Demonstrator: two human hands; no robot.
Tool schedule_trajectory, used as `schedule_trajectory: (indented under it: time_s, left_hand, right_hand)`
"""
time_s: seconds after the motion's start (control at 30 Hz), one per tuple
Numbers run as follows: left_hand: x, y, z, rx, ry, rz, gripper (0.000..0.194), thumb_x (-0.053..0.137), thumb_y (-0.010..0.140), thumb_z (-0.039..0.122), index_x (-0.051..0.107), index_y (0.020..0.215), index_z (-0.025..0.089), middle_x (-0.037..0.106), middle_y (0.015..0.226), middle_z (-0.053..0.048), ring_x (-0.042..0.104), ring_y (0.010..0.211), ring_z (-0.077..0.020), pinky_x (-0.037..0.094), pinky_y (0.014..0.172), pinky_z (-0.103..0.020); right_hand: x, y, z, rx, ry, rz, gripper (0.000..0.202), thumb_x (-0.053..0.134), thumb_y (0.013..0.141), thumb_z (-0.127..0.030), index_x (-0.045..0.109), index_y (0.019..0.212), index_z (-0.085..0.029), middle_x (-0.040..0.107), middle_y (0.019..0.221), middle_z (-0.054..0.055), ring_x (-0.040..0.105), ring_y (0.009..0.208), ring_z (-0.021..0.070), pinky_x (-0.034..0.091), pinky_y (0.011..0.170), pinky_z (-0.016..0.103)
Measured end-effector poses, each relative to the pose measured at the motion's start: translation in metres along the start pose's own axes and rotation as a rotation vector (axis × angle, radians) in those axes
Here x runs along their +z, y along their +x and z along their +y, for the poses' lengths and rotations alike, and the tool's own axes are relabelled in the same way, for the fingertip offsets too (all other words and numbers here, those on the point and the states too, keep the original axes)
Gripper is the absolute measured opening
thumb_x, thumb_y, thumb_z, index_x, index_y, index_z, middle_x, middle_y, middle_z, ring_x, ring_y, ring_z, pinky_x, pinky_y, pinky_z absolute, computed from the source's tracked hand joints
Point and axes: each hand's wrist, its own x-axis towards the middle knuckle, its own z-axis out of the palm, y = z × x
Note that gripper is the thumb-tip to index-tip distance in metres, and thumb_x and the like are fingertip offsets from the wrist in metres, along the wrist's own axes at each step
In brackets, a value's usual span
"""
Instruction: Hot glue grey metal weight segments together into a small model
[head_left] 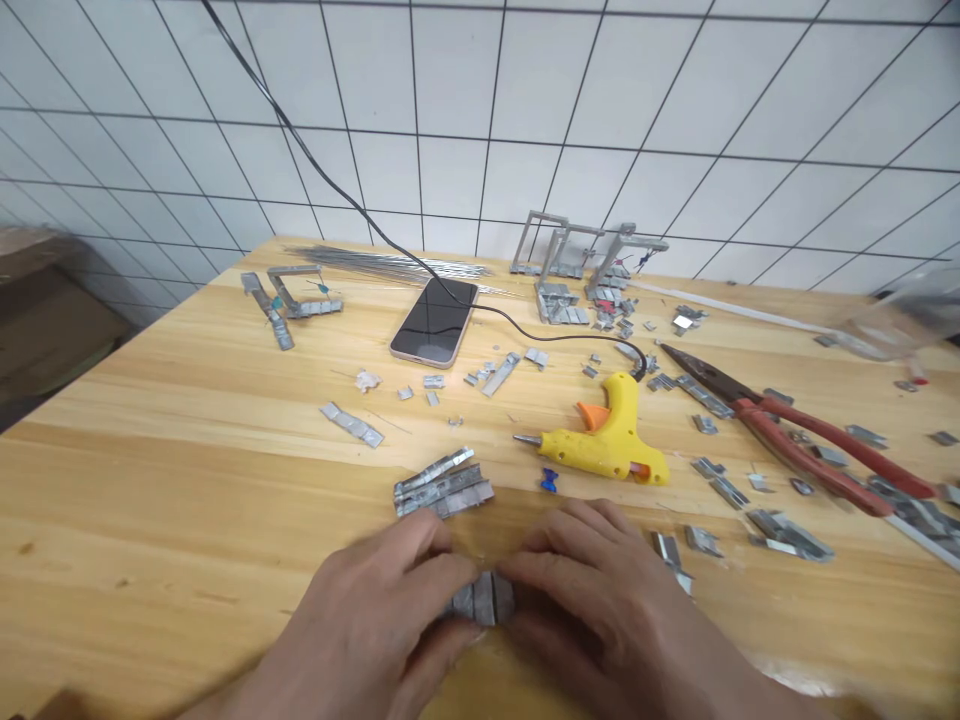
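Note:
Near the front edge of the wooden table, a grey ribbed metal piece (pixel 484 598) lies between my two hands. My left hand (pixel 382 610) pinches its left end with thumb and fingers. The right end is gripped by my right hand (pixel 600 600), whose fingertips partly cover it. Just beyond my left hand rests a stack of grey metal strips (pixel 442 487). A small blue piece (pixel 550 480) sits beyond my right hand, below the yellow glue gun (pixel 600 440).
Red-handled pliers (pixel 795 430) and several metal bits lie at the right. A phone (pixel 435 320) is at the back centre, crossed by a black cable (pixel 330 180). Upright metal frames (pixel 585 260) stand by the tiled wall. Thin wires (pixel 375 263) lie at the back.

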Motion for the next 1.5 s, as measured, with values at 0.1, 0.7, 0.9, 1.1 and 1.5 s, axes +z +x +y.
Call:
schedule_trajectory:
  time_s: [0.1, 0.7, 0.9, 1.1, 1.5]
  left_hand:
    - [-0.001, 0.002, 0.0, -0.011, 0.004, -0.026, 0.016, 0.049, 0.09, 0.022, 0.064, 0.091, 0.022, 0.06, 0.087, -0.004, 0.061, 0.076, -0.0187, 0.046, 0.065, -0.026]
    - [0.005, -0.001, -0.002, 0.024, -0.028, 0.077, 0.014, 0.051, 0.089, 0.017, 0.063, 0.086, 0.024, 0.059, 0.085, -0.001, 0.06, 0.075, -0.017, 0.048, 0.064, -0.026]
    - [0.0, -0.003, -0.003, 0.036, -0.017, 0.11, 0.013, 0.057, 0.084, 0.016, 0.06, 0.094, 0.023, 0.061, 0.09, -0.001, 0.062, 0.079, -0.017, 0.052, 0.068, -0.025]
    - [-0.008, -0.006, -0.005, 0.025, -0.014, 0.148, 0.013, 0.058, 0.08, 0.012, 0.06, 0.087, 0.023, 0.061, 0.094, -0.001, 0.062, 0.082, -0.0162, 0.053, 0.071, -0.023]
    - [-0.008, -0.003, -0.006, -0.001, -0.049, 0.011, 0.011, 0.055, 0.089, 0.017, 0.064, 0.083, 0.021, 0.059, 0.083, -0.002, 0.06, 0.077, -0.0176, 0.05, 0.065, -0.026]
  right_hand:
    - [0.002, 0.0, 0.0, -0.003, 0.005, 0.0, 0.003, 0.065, 0.085, -0.022, 0.067, 0.087, -0.023, 0.065, 0.079, 0.001, 0.056, 0.077, 0.0175, 0.037, 0.068, 0.031]
    - [0.005, 0.003, -0.001, 0.017, 0.037, -0.011, 0.004, 0.065, 0.084, -0.019, 0.067, 0.083, -0.022, 0.066, 0.078, 0.0, 0.056, 0.077, 0.0181, 0.035, 0.068, 0.032]
    - [-0.003, 0.001, 0.001, 0.034, 0.083, 0.009, 0.016, 0.074, 0.073, -0.017, 0.068, 0.086, -0.024, 0.068, 0.078, -0.002, 0.058, 0.076, 0.0181, 0.036, 0.068, 0.032]
    - [-0.008, -0.002, 0.004, 0.015, 0.022, 0.052, 0.011, 0.072, 0.073, -0.015, 0.063, 0.073, -0.021, 0.066, 0.072, -0.002, 0.057, 0.07, 0.0163, 0.035, 0.064, 0.03]
    - [0.005, -0.002, 0.005, -0.029, -0.02, 0.063, 0.009, 0.069, 0.081, -0.023, 0.063, 0.076, -0.02, 0.064, 0.072, -0.001, 0.054, 0.072, 0.0169, 0.031, 0.065, 0.031]
